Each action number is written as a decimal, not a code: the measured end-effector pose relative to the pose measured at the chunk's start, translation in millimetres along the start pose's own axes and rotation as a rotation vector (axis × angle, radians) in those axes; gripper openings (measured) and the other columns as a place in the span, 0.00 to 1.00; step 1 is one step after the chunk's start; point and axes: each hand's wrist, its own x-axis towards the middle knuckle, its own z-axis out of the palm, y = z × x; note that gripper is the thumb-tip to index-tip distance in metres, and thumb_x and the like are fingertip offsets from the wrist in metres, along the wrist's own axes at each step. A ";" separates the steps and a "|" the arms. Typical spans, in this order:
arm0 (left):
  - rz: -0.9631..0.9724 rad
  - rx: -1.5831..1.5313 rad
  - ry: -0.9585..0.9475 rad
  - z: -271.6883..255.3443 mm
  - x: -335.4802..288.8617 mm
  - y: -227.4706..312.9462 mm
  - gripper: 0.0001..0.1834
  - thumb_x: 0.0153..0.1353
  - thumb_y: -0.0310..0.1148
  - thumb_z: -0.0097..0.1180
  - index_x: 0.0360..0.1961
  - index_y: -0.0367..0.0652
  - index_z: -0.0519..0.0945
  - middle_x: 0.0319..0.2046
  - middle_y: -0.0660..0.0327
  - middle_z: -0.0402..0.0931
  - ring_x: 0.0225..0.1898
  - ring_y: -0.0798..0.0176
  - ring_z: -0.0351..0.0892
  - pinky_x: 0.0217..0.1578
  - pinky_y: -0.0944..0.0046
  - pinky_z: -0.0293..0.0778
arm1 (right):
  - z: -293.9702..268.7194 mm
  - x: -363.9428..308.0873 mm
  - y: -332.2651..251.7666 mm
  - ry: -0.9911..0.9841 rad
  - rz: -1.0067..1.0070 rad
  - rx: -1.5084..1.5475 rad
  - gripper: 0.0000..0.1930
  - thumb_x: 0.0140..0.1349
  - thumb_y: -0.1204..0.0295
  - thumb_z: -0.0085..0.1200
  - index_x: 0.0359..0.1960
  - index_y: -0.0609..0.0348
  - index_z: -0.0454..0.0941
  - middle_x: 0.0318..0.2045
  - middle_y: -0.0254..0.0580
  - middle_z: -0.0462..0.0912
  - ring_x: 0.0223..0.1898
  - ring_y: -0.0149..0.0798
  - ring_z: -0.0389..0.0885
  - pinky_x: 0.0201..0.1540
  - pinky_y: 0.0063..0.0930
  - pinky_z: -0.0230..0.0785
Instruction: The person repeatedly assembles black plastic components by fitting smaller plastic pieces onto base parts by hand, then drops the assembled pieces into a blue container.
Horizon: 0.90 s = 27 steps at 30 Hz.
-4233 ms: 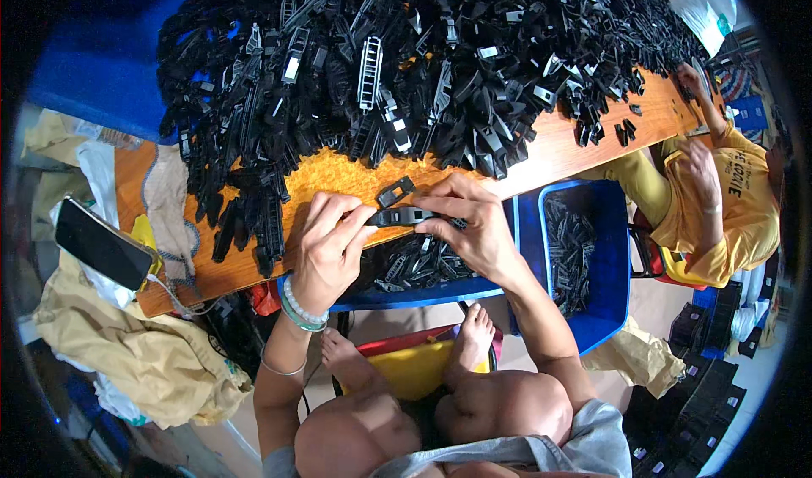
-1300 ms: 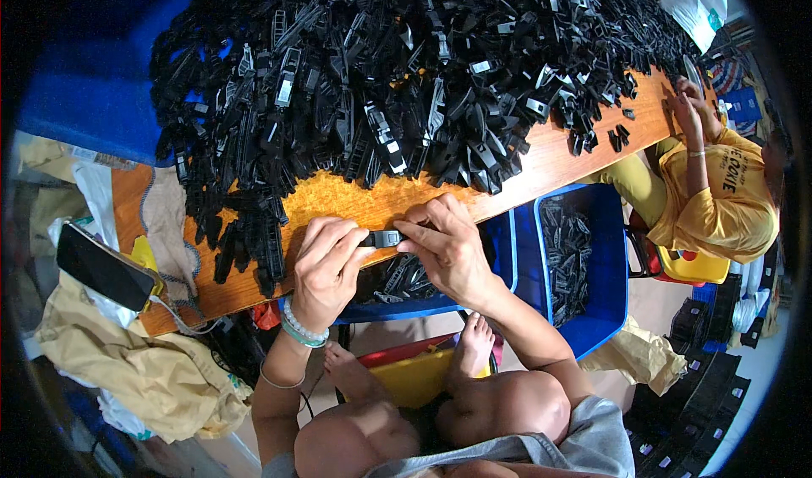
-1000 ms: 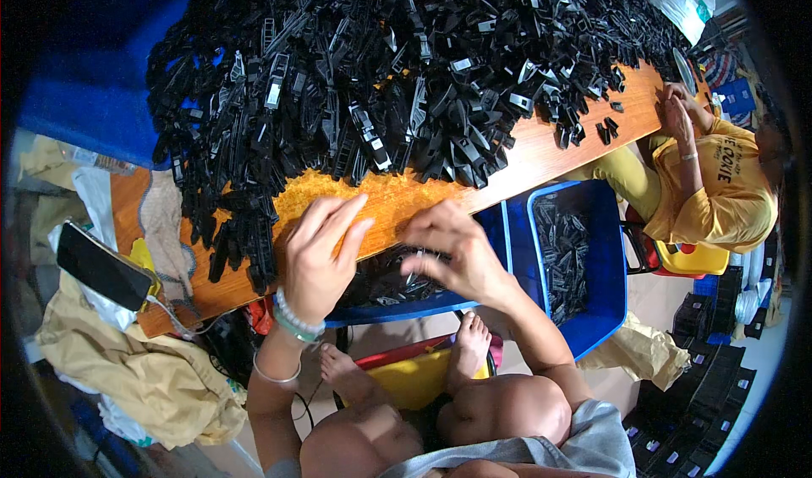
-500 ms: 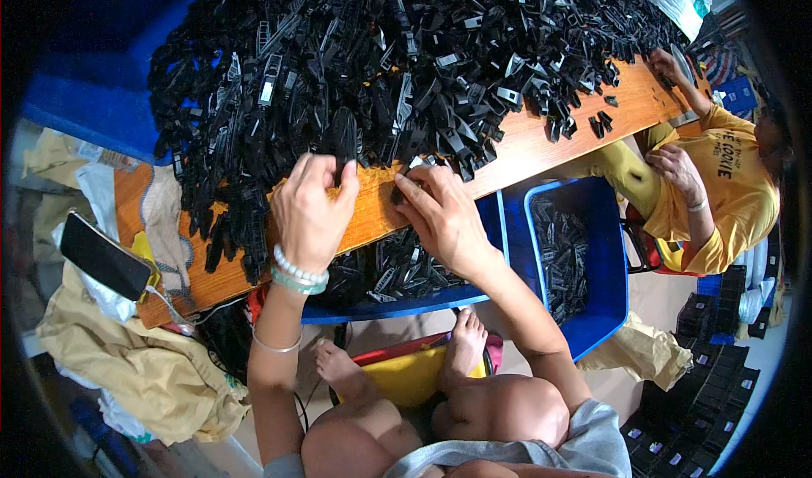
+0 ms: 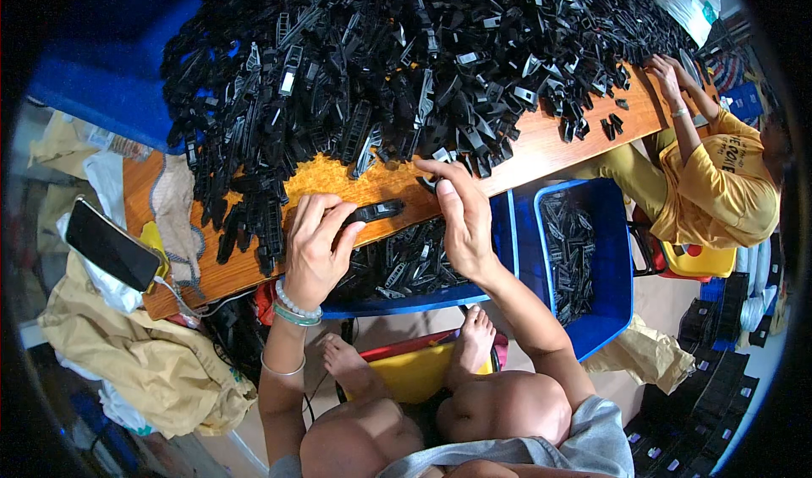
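Observation:
My left hand, with beads and a green bangle at its wrist, pinches one end of a long black plastic part. The part lies sideways over the near edge of the wooden table, pointing to the right. To its right, my right hand has its thumb and forefinger closed around a small dark piece, mostly hidden by the fingers. Just beyond both hands rises a large heap of black plastic parts, some with shiny silver faces.
Below the table edge stands a blue bin of black parts, beside another blue tub under my hands. A phone is propped at the left near a cloth. A person in yellow works at the right.
My left hand has come back from the heap with the long part, toward the table's near edge. My right hand has shifted right. The other person's hands are now together on the table.

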 end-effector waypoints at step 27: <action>0.075 -0.062 -0.027 2.4 5.4 1.9 0.10 0.50 0.21 0.64 0.36 0.33 0.80 0.34 0.54 0.76 0.37 0.51 0.74 0.38 0.55 0.72 | 10.4 -0.3 18.0 -0.257 -0.233 -0.247 0.12 0.51 0.70 0.66 0.39 0.56 0.86 0.34 0.36 0.75 0.40 0.42 0.70 0.44 0.35 0.59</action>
